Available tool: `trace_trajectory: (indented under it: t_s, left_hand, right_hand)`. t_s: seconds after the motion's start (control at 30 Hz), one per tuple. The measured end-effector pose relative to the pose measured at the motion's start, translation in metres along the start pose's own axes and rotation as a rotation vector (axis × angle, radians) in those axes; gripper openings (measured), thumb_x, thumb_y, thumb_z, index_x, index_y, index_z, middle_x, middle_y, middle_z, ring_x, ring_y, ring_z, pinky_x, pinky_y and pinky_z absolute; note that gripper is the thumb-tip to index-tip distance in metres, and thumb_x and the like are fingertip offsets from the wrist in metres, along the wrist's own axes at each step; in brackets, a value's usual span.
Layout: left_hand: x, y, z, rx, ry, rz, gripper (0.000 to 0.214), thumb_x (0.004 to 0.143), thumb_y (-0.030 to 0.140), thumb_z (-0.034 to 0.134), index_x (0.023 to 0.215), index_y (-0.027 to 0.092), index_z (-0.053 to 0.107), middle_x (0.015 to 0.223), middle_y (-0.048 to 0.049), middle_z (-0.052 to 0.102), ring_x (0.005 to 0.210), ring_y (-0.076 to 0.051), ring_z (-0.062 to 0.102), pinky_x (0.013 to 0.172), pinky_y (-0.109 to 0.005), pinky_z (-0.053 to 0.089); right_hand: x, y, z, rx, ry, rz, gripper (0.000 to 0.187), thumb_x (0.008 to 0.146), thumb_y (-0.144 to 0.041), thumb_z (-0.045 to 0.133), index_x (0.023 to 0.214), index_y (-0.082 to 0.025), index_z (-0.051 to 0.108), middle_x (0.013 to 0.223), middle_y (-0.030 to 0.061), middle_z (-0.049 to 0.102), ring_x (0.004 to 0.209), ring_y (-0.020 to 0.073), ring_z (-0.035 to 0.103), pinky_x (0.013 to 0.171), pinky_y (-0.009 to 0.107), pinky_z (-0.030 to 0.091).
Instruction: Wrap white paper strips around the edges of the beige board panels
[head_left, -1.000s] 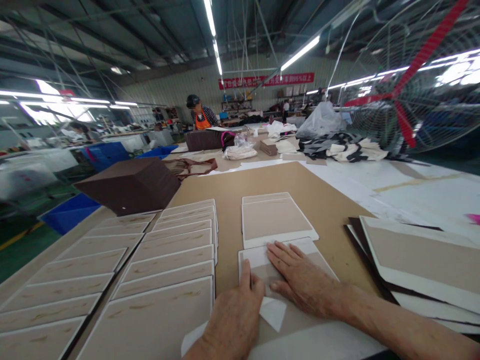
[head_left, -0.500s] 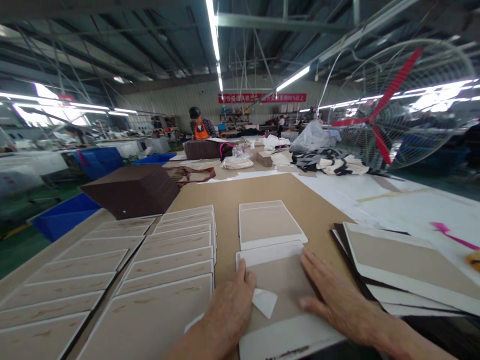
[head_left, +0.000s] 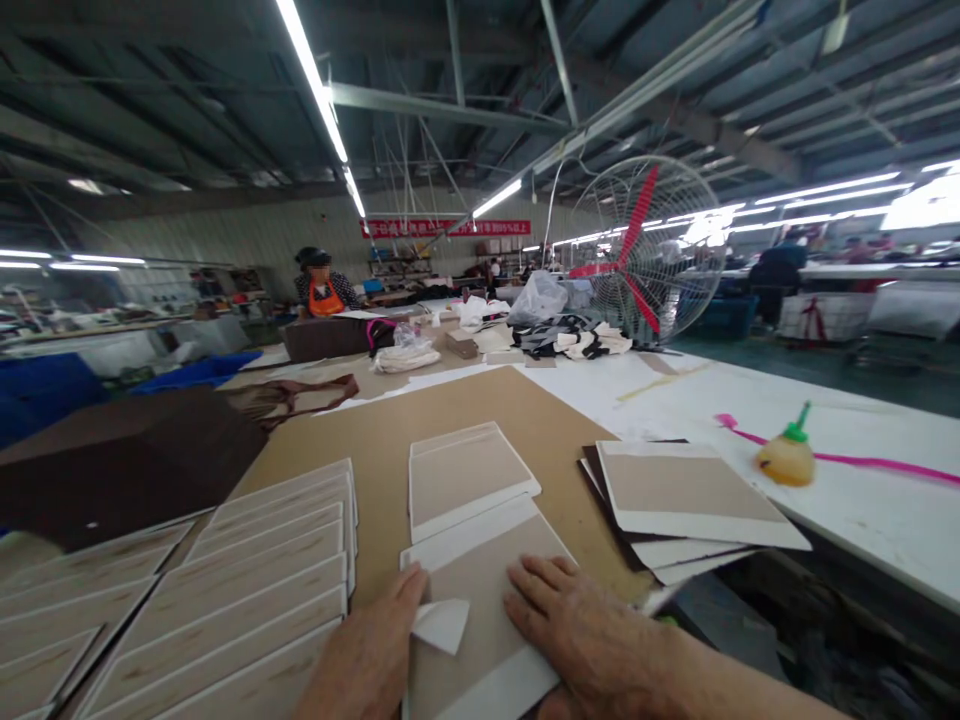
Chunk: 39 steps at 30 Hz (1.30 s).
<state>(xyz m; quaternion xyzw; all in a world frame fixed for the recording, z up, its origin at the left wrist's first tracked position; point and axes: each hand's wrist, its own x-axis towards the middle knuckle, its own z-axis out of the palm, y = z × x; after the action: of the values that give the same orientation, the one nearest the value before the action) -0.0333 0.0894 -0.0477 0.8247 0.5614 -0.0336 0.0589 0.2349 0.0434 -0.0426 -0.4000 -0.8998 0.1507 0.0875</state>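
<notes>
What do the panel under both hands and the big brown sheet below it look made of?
The panel looks like stiff greyboard with a matte tan face, edged in white paper; a white corner flap curls up beside the left hand. The brown sheet is probably kraft cardboard: flat, matte, uniform brown, no sheen.

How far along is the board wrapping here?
Done, apparently: overlapped rows of white-edged tan panels at left, plus a single panel ahead. In hand: left hand and right hand lie flat on a tan board, white corner flap folded. Left: the white-edged stack at right.
</notes>
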Motion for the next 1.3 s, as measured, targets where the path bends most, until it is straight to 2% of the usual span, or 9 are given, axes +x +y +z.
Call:
trace_trajectory:
  t_s: [0.1,0.27,0.4,0.5,0.6,0.67,0.77,0.87,1.3]
  left_hand:
    - [-0.007,-0.001,-0.004,0.003,0.031,0.068,0.055,0.085,-0.001,0.032,0.134,0.015,0.051,0.149,-0.0086,0.046,0.131,-0.019,0.049,0.109,-0.034,0.041]
    - [-0.014,0.005,-0.009,0.044,0.028,0.027,0.056,0.083,-0.001,0.036,0.131,0.023,0.051,0.145,-0.0037,0.049,0.113,-0.018,0.063,0.097,-0.034,0.052]
    - [-0.017,0.018,-0.008,0.107,-0.009,-0.054,0.058,0.079,-0.002,0.038,0.132,0.018,0.049,0.147,-0.0114,0.045,0.102,-0.025,0.068,0.087,-0.042,0.058]
    - [-0.026,0.031,-0.002,0.13,-0.063,-0.074,0.061,0.078,0.002,0.048,0.139,0.01,0.042,0.152,-0.0212,0.036,0.102,-0.03,0.068,0.085,-0.045,0.059]
    - [-0.034,0.043,0.006,0.168,-0.121,-0.043,0.07,0.076,0.004,0.053,0.144,0.003,0.034,0.152,-0.0288,0.032,0.099,-0.032,0.069,0.08,-0.046,0.06]
    - [-0.036,0.047,0.011,0.222,-0.109,-0.04,0.069,0.079,0.004,0.049,0.146,0.002,0.032,0.152,-0.0305,0.029,0.096,-0.031,0.07,0.076,-0.044,0.061]
    - [-0.036,0.05,0.015,0.269,-0.093,-0.075,0.068,0.08,0.004,0.047,0.147,0.003,0.032,0.153,-0.0292,0.026,0.093,-0.029,0.071,0.073,-0.039,0.062]
    - [-0.035,0.05,0.015,0.238,-0.138,-0.08,0.07,0.079,0.005,0.047,0.147,0.002,0.03,0.154,-0.0292,0.024,0.097,-0.029,0.07,0.074,-0.038,0.062]
    - [-0.033,0.048,0.016,0.193,-0.134,-0.003,0.076,0.075,0.009,0.053,0.146,-0.005,0.028,0.154,-0.0321,0.017,0.094,-0.033,0.07,0.071,-0.042,0.063]
  right_hand:
    - [0.0,-0.003,0.001,0.007,-0.037,0.027,0.099,0.072,-0.07,0.067,0.146,-0.007,0.044,0.151,0.0266,0.032,0.139,0.0448,0.029,0.113,0.06,0.025]
    - [0.0,-0.001,0.012,-0.011,-0.085,0.072,0.093,0.075,-0.056,0.071,0.148,-0.009,0.036,0.152,0.0237,0.023,0.141,0.046,0.021,0.111,0.068,0.022]
    - [-0.006,0.005,0.019,-0.044,-0.086,0.058,0.087,0.079,-0.056,0.067,0.148,-0.014,0.036,0.153,0.0176,0.024,0.141,0.044,0.021,0.111,0.068,0.024]
    - [-0.004,0.012,0.013,-0.03,-0.05,0.052,0.079,0.082,-0.064,0.059,0.146,-0.019,0.045,0.151,0.0138,0.035,0.137,0.0413,0.034,0.11,0.061,0.034]
    - [0.018,0.017,-0.002,-0.016,0.04,0.026,0.058,0.095,-0.056,0.044,0.142,-0.024,0.051,0.147,0.0073,0.046,0.133,0.0308,0.045,0.113,0.049,0.037]
    - [0.044,0.021,-0.011,-0.034,0.069,-0.07,0.052,0.1,-0.048,0.037,0.143,-0.023,0.05,0.149,0.0048,0.044,0.137,0.0255,0.041,0.117,0.045,0.031]
    - [0.085,0.026,-0.013,-0.078,-0.009,-0.202,0.054,0.1,-0.041,0.036,0.147,-0.016,0.042,0.154,0.0068,0.035,0.144,0.0245,0.026,0.12,0.045,0.024]
    - [0.11,0.029,-0.001,-0.082,-0.107,-0.221,0.055,0.101,-0.04,0.034,0.149,-0.014,0.038,0.155,0.0078,0.032,0.146,0.0249,0.02,0.12,0.049,0.018]
    - [0.115,0.033,0.027,-0.081,-0.047,-0.186,0.057,0.1,-0.043,0.037,0.151,-0.016,0.033,0.156,0.0071,0.03,0.146,0.0254,0.018,0.12,0.055,0.009]
